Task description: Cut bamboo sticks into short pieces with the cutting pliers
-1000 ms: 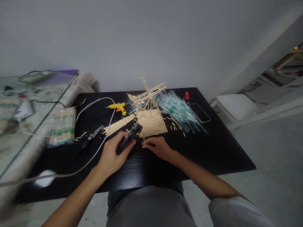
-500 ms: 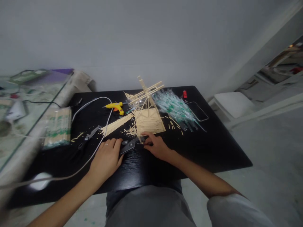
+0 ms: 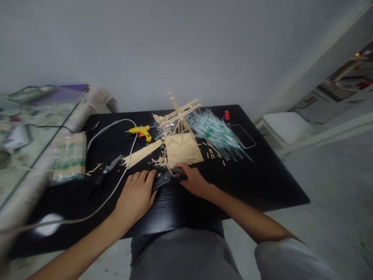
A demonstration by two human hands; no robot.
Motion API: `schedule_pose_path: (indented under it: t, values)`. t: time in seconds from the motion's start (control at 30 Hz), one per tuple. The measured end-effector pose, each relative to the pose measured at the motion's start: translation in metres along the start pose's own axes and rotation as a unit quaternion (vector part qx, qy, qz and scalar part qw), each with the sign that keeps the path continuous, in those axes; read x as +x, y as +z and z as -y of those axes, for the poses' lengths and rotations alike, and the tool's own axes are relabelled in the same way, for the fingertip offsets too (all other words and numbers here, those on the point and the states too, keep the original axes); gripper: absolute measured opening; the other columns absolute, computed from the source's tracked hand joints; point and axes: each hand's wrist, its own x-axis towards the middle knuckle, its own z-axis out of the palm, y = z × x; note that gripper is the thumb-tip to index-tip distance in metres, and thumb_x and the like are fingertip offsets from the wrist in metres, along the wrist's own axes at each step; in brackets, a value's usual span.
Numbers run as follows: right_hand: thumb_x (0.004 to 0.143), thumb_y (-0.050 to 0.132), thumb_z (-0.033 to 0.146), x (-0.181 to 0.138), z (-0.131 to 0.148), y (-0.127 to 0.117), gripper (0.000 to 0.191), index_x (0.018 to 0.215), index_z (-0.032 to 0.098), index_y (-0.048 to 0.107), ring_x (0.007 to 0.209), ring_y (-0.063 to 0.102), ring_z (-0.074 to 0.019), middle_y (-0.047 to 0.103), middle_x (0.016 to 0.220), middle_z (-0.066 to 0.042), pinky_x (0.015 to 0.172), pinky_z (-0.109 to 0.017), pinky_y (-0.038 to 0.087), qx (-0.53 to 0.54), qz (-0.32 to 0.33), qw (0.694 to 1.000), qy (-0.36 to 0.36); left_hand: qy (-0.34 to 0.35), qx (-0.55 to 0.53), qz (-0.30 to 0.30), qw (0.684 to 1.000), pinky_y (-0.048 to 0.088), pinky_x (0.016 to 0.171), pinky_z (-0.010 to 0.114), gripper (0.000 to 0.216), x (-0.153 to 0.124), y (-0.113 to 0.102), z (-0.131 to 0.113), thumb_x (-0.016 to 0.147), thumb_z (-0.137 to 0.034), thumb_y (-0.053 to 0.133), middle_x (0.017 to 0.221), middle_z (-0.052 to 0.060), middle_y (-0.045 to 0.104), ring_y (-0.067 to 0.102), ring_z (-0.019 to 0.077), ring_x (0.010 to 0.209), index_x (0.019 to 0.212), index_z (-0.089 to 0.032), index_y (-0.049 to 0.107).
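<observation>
My left hand point(image 3: 134, 194) lies on the black table point(image 3: 262, 179) with fingers stretched out, its tips touching the black cutters point(image 3: 163, 179). My right hand point(image 3: 192, 181) is curled over the other end of the cutters, fingers closed on the handle. Just beyond both hands is a flat mat of wooden sticks point(image 3: 183, 151) with an upright stick frame point(image 3: 180, 114) rising from its back. Loose sticks point(image 3: 142, 153) fan out to the left of the mat.
A yellow glue gun point(image 3: 141, 131) with a white cable point(image 3: 116, 182) lies at the back left. Black scissors point(image 3: 106, 173) and a pack of sticks point(image 3: 70, 157) lie left. Clear wrappers point(image 3: 217, 132), a phone point(image 3: 242, 136) and a small red thing point(image 3: 226, 115) are at the right.
My left hand put the cutters down on the table and opened flat beside them. My right hand moved from a stick at the mat's edge onto the cutters.
</observation>
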Motion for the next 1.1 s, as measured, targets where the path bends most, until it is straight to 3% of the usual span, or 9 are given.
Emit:
schedule_pose_path:
  t: [0.23, 0.47, 0.8, 0.97, 1.1]
  values:
    - [0.089, 0.063, 0.018, 0.001, -0.001, -0.001, 0.024, 0.113, 0.021, 0.061, 0.078, 0.069, -0.0184, 0.072, 0.088, -0.001, 0.076, -0.027, 0.049, -0.014, 0.004, 1.000, -0.003, 0.006, 0.036, 0.016, 0.999, 0.048, 0.088, 0.047, 0.042, 0.000, -0.002, -0.002, 0.092, -0.022, 0.055, 0.108, 0.018, 0.066, 0.062, 0.0351, 0.099, 0.132, -0.011, 0.060]
    - [0.088, 0.067, 0.018, 0.001, 0.005, -0.003, 0.028, 0.115, 0.022, 0.060, 0.080, 0.068, -0.0194, 0.072, 0.092, -0.001, 0.079, -0.028, 0.049, -0.021, 0.012, 1.000, 0.011, 0.009, 0.067, 0.049, 0.996, 0.051, 0.080, 0.044, 0.025, 0.002, -0.002, 0.001, 0.090, -0.012, 0.050, 0.092, 0.013, 0.063, 0.063, 0.0308, 0.086, 0.110, -0.014, 0.065]
    - [0.087, 0.069, 0.019, -0.002, 0.002, 0.001, 0.027, 0.113, 0.022, 0.062, 0.082, 0.071, -0.0204, 0.074, 0.092, -0.001, 0.079, -0.030, 0.052, -0.015, 0.000, 1.000, 0.013, -0.025, 0.050, 0.087, 0.995, 0.052, 0.066, 0.035, 0.032, 0.003, 0.002, 0.003, 0.090, -0.003, 0.039, 0.088, 0.010, 0.066, 0.068, 0.0264, 0.073, 0.107, -0.016, 0.063]
    - [0.085, 0.073, 0.015, -0.002, 0.006, -0.002, 0.033, 0.115, 0.023, 0.063, 0.090, 0.075, -0.0216, 0.077, 0.097, -0.002, 0.084, -0.032, 0.054, 0.029, 0.005, 0.999, 0.025, -0.015, 0.036, 0.056, 0.998, 0.055, 0.078, 0.041, 0.024, 0.004, 0.002, 0.007, 0.088, -0.009, 0.049, 0.091, 0.011, 0.067, 0.068, 0.0301, 0.084, 0.104, -0.015, 0.065]
    - [0.082, 0.079, 0.015, -0.005, 0.009, -0.021, 0.017, 0.094, 0.020, 0.068, 0.084, 0.074, -0.0211, 0.077, 0.088, -0.003, 0.080, -0.031, 0.055, 0.023, 0.008, 0.998, 0.056, -0.038, -0.004, 0.021, 0.999, 0.055, 0.084, 0.044, 0.027, 0.008, 0.004, 0.015, 0.090, -0.019, 0.057, 0.103, 0.014, 0.068, 0.067, 0.0320, 0.093, 0.116, -0.015, 0.065]
